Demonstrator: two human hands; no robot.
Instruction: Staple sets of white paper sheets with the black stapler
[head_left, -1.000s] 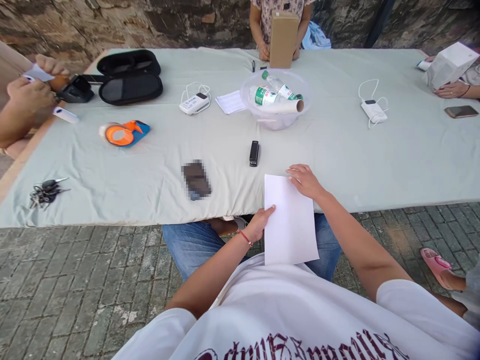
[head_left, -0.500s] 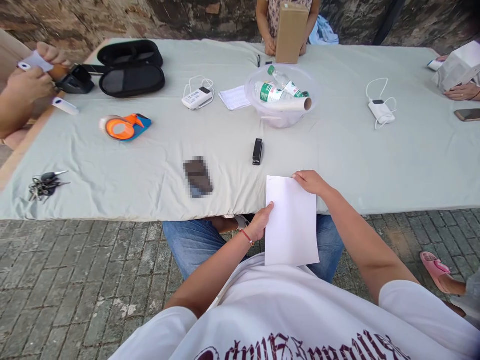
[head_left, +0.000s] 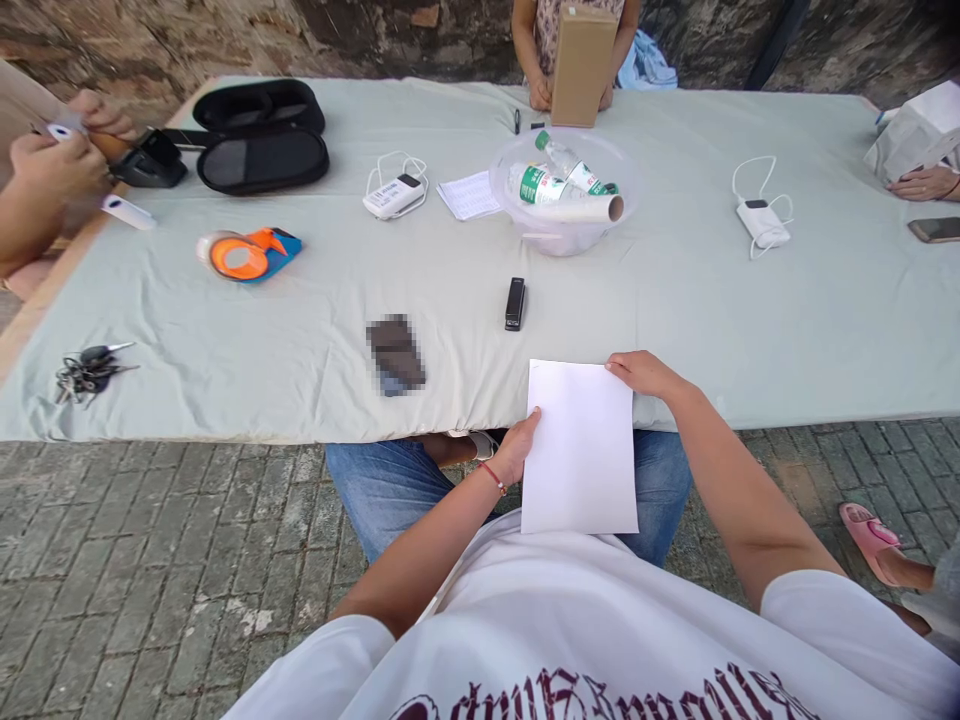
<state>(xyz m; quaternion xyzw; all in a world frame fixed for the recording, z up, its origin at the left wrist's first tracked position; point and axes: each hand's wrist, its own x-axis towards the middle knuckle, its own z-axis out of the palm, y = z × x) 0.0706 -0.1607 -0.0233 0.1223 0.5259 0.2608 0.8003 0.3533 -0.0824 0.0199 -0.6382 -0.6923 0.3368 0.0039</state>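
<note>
White paper (head_left: 579,450) lies between my two hands, over my lap and the table's front edge. What looks like a staple shows at its upper left corner. My left hand (head_left: 516,447) is closed on the paper's left edge, thumb on top and fingers hidden beneath. At the upper right corner, my right hand (head_left: 643,374) pinches the paper. Beyond it on the cloth rests a black stapler (head_left: 514,304). A blurred-out dark phone-like object (head_left: 397,355) lies left of the stapler.
A clear basin (head_left: 559,240) holds plastic bottles and a cardboard-cored roll. Leftward are an orange and blue tape dispenser (head_left: 251,254), keys (head_left: 91,372) and a black case (head_left: 262,160). Power banks (head_left: 395,196) lie farther back. Other people's hands (head_left: 60,165) work at the table's edges.
My right hand has slid rightward and slightly toward me along the paper's top edge to its corner. The paper has shifted a little toward me and lies flatter.
</note>
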